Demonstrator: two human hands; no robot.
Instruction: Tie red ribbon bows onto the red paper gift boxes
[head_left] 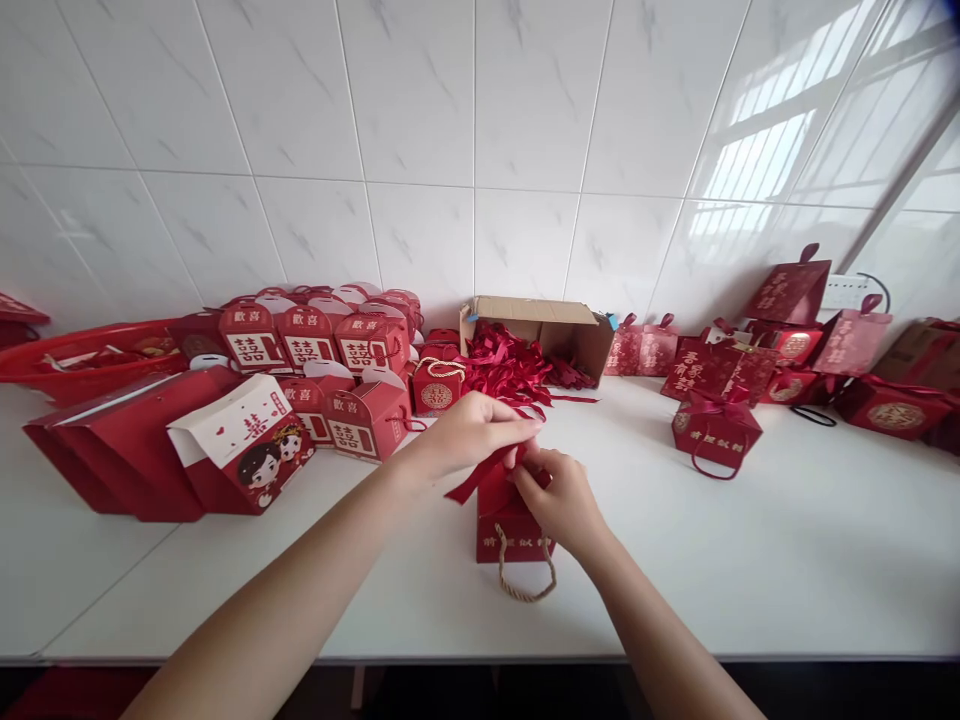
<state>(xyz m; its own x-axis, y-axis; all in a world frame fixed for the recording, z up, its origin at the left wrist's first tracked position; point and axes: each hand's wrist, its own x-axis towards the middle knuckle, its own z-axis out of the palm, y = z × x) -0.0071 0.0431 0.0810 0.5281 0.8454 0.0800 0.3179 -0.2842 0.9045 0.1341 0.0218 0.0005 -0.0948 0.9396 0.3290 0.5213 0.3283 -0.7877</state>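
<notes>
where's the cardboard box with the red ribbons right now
In the head view, the cardboard box sits slightly right of centre at the back of the table, between a rope-handled red box on its left and pinkish bags on its right.

White table [780, 570], open room between the central red box [517, 530] and a handled box [716, 437] at right, stacked gift boxes [307, 345] blocking far left, ribbon-filled carton [532, 314] far middle, more boxes [795, 345] far right.
</notes>
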